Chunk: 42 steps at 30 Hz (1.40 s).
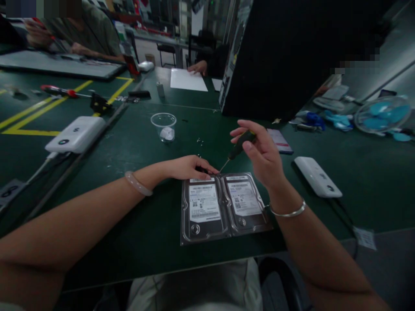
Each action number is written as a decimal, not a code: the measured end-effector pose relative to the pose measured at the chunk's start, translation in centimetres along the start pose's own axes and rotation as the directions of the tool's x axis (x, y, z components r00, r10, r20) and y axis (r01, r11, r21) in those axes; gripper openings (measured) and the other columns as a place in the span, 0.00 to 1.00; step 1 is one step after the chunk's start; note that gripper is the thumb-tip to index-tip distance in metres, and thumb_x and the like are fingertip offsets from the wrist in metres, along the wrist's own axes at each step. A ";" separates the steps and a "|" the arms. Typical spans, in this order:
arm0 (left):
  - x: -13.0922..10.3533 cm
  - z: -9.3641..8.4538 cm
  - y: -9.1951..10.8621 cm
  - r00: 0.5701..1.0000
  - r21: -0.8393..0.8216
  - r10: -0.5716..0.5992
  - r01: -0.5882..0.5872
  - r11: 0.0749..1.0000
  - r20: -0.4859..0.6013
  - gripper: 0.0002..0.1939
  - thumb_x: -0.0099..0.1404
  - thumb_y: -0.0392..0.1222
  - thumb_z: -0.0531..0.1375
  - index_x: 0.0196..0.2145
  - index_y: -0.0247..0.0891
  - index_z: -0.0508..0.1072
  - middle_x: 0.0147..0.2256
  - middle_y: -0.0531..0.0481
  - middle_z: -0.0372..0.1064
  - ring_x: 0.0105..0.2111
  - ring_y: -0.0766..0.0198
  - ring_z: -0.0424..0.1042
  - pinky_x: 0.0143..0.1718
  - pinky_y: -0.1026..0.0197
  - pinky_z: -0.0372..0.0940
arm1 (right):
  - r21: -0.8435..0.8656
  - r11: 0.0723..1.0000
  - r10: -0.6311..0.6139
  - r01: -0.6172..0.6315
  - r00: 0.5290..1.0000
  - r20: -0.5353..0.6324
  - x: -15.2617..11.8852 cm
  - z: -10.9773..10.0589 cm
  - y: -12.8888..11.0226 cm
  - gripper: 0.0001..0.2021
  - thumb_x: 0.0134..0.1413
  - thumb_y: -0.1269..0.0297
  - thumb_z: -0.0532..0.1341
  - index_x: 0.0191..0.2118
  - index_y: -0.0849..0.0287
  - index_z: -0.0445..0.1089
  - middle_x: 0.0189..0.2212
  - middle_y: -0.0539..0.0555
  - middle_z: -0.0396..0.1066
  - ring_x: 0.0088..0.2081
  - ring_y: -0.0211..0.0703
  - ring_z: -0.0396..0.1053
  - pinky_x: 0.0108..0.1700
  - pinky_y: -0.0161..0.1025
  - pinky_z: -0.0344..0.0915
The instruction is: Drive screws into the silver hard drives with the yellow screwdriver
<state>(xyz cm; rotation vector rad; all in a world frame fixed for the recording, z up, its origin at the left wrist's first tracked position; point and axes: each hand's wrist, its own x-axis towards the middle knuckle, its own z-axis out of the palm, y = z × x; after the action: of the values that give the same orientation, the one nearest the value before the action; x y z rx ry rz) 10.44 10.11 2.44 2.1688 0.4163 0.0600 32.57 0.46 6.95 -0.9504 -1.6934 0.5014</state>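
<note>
Two hard drives with white labels, a left one (204,205) and a right one (244,201), lie side by side on the green table (136,242). My right hand (259,149) holds a dark-handled screwdriver (239,145) at a slant, its tip down at the top edge where the drives meet. My left hand (194,167) rests on the upper edge of the left drive, fingers reaching toward the tip. Something dark shows under those fingers; whether they grip it cannot be made out. Tiny screws (200,141) lie beyond my left hand.
Behind the drives stand a clear plastic cup (164,127) and a large black case (275,56). White power banks lie at left (77,134) and right (318,176). A small fan (382,114) is at far right. Other people's hands show across the table.
</note>
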 end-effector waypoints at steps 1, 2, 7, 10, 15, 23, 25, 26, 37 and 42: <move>0.0 0.0 0.0 1.000 -0.010 0.001 -0.001 1.000 -0.001 0.22 0.68 0.49 0.60 0.58 0.42 0.73 0.51 0.48 0.74 0.50 0.61 0.73 0.52 0.62 0.64 | 0.000 1.000 0.023 -0.023 0.998 0.063 0.0 -0.1 -0.2 0.21 0.64 0.58 0.56 0.62 0.45 0.61 0.54 0.54 0.70 0.52 0.44 0.72 0.56 0.46 0.70; 0.0 0.0 0.0 1.000 -0.007 0.001 -0.001 1.000 -0.002 0.22 0.68 0.48 0.60 0.58 0.42 0.73 0.52 0.48 0.74 0.51 0.61 0.73 0.52 0.61 0.64 | -0.005 0.999 0.050 -0.050 0.992 0.115 -0.1 -0.1 -0.3 0.24 0.64 0.58 0.55 0.65 0.43 0.56 0.58 0.55 0.68 0.54 0.46 0.71 0.57 0.48 0.70; 0.0 -0.1 -0.1 1.000 0.056 0.003 -0.003 0.998 -0.001 0.22 0.69 0.48 0.60 0.58 0.42 0.73 0.53 0.47 0.73 0.51 0.61 0.72 0.53 0.61 0.63 | -0.042 0.999 0.037 -0.035 0.997 0.071 -0.3 -0.4 1.0 0.26 0.64 0.56 0.57 0.66 0.41 0.53 0.56 0.56 0.67 0.47 0.46 0.73 0.52 0.49 0.74; 0.0 -0.1 -0.2 1.000 0.046 0.022 -0.022 0.999 -0.002 0.22 0.69 0.48 0.60 0.58 0.42 0.73 0.53 0.48 0.73 0.51 0.61 0.72 0.52 0.61 0.63 | -0.159 0.987 -0.020 0.014 0.999 -0.035 -0.4 -0.4 2.1 0.23 0.61 0.57 0.61 0.61 0.43 0.61 0.48 0.55 0.68 0.44 0.47 0.72 0.51 0.50 0.73; 0.0 0.0 -0.3 0.999 0.038 0.046 -0.046 0.998 -0.010 0.22 0.69 0.48 0.60 0.58 0.40 0.73 0.53 0.47 0.73 0.51 0.61 0.73 0.53 0.60 0.64 | -0.125 0.985 -0.115 0.116 0.993 0.018 -0.5 -0.6 2.3 0.26 0.63 0.59 0.60 0.65 0.40 0.59 0.55 0.53 0.68 0.48 0.46 0.72 0.51 0.50 0.73; -0.1 0.1 0.1 1.000 0.047 0.020 -0.019 0.999 -0.021 0.22 0.68 0.48 0.60 0.58 0.41 0.73 0.53 0.47 0.74 0.52 0.60 0.73 0.54 0.60 0.63 | 0.045 0.980 -0.194 0.191 0.978 0.075 -0.3 -0.9 2.5 0.29 0.63 0.67 0.60 0.65 0.35 0.59 0.53 0.51 0.68 0.46 0.42 0.72 0.49 0.45 0.74; -0.2 0.1 0.2 1.000 0.053 0.007 -0.006 0.999 -0.028 0.22 0.68 0.48 0.60 0.58 0.41 0.73 0.53 0.47 0.73 0.52 0.60 0.72 0.54 0.61 0.63 | -0.062 0.967 -0.248 0.249 0.969 0.020 -0.3 -0.8 2.7 0.28 0.58 0.67 0.66 0.61 0.37 0.64 0.46 0.51 0.67 0.43 0.42 0.70 0.45 0.44 0.72; -0.2 0.1 0.2 1.000 0.052 0.003 -0.001 0.999 -0.028 0.23 0.68 0.48 0.60 0.58 0.42 0.73 0.53 0.47 0.73 0.52 0.60 0.72 0.53 0.61 0.63 | -0.128 0.953 -0.278 0.276 0.961 0.002 -0.2 -0.8 2.8 0.28 0.55 0.66 0.68 0.60 0.38 0.66 0.44 0.51 0.67 0.43 0.43 0.68 0.43 0.45 0.70; -0.2 0.3 0.1 1.000 -0.025 0.014 -0.014 1.000 -0.025 0.22 0.68 0.48 0.61 0.58 0.41 0.73 0.53 0.47 0.74 0.51 0.61 0.73 0.53 0.60 0.64 | -0.047 0.967 -0.241 0.250 0.959 0.149 -0.6 -0.5 2.0 0.33 0.65 0.59 0.58 0.71 0.36 0.46 0.60 0.50 0.66 0.53 0.46 0.69 0.55 0.51 0.71; -0.3 0.3 0.2 0.999 0.002 -0.009 0.009 1.000 -0.038 0.23 0.67 0.48 0.61 0.58 0.41 0.73 0.53 0.47 0.74 0.52 0.60 0.73 0.54 0.59 0.64 | 0.042 0.977 -0.214 0.210 0.953 0.214 -0.6 -0.4 1.8 0.35 0.67 0.62 0.56 0.72 0.35 0.40 0.64 0.50 0.62 0.53 0.43 0.72 0.55 0.49 0.74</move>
<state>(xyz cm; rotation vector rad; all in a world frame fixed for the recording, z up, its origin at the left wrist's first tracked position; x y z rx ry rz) 10.27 9.66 2.47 2.1705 0.4476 0.0960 33.61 0.96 5.37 -0.7081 -1.9583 0.4905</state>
